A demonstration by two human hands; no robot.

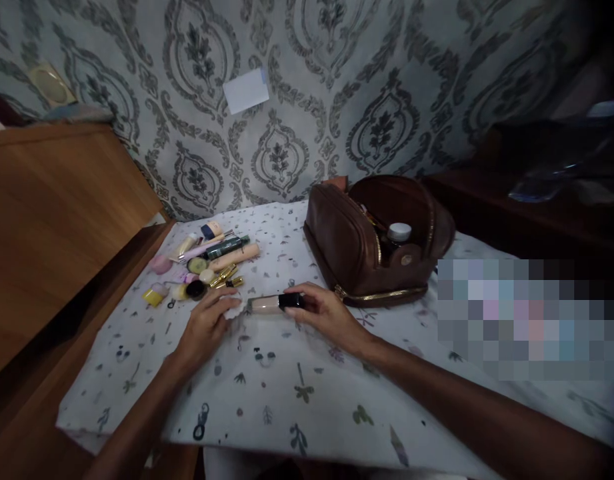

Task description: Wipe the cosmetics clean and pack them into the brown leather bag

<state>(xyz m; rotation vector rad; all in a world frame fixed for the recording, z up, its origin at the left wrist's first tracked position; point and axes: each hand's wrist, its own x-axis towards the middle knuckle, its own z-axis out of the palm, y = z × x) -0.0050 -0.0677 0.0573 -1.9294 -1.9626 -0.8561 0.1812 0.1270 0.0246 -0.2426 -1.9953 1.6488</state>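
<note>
Above the cloth, a clear bottle of beige liquid make-up with a black cap [265, 305] lies sideways in my right hand [334, 319], whose fingers pinch it by the cap. My left hand [205, 327] has its fingers closed on a white pad, perhaps cotton [235, 309], close to the bottle's base. Whether pad and bottle touch, I cannot tell. Just beyond my left hand lies a group of cosmetics, among them a peach tube [235, 257], a dark green tube [227, 247], gold-coloured tubes [223, 275] and a small black jar [195, 289].
An unzipped brown leather cosmetic bag [337, 233] stands at the back right, with a white-lidded jar [399, 232] inside. The table's patterned white cloth [267, 407] spreads below. Wooden furniture [61, 220] rises at the left, and a blurred-out patch [527, 320] covers the right side.
</note>
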